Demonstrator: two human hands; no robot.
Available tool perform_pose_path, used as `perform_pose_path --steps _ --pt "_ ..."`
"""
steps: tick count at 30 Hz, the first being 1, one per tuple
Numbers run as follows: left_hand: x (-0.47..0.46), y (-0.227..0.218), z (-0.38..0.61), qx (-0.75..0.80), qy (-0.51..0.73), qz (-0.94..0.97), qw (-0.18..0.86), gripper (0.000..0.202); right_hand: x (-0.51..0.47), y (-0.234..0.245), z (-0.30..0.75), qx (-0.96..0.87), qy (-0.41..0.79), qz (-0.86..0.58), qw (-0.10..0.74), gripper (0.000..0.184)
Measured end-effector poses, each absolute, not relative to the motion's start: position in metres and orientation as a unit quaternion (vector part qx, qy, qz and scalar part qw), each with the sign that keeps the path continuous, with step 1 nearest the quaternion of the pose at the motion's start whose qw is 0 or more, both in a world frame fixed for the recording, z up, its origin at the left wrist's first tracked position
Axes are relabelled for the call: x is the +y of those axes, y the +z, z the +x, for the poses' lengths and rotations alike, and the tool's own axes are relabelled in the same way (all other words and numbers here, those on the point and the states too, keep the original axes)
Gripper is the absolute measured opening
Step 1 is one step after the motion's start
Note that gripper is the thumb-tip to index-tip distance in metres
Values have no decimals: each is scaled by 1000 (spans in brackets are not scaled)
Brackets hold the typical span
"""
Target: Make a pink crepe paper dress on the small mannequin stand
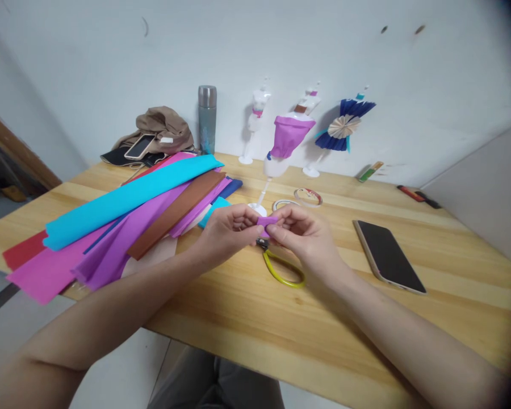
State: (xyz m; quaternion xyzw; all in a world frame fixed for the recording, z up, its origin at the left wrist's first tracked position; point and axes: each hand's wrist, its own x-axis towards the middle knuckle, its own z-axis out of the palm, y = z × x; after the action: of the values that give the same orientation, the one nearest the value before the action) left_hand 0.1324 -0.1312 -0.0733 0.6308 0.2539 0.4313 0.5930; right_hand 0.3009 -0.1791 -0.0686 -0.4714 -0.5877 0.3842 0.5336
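My left hand and my right hand meet above the wooden table, both pinched on a small folded piece of purple paper. Under my right hand lie scissors with yellow-green handles. Just behind my hands stands a white mannequin in a purple paper skirt.
Long crepe paper sheets in blue, purple, brown and pink lie at the left. A phone lies face up at the right. Two more mannequins, tape rolls, a steel bottle and a cloth bundle stand at the back.
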Motion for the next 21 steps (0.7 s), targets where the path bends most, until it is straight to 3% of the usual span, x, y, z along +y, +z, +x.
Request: perform_pose_path --steps 10,21 --pt "-130 -75 129 253 427 593 634 20 -171 -78 306 -514 493 -420 562 30" --pt "-124 -80 129 206 426 578 665 17 -172 -73 315 -600 417 -415 542 19"
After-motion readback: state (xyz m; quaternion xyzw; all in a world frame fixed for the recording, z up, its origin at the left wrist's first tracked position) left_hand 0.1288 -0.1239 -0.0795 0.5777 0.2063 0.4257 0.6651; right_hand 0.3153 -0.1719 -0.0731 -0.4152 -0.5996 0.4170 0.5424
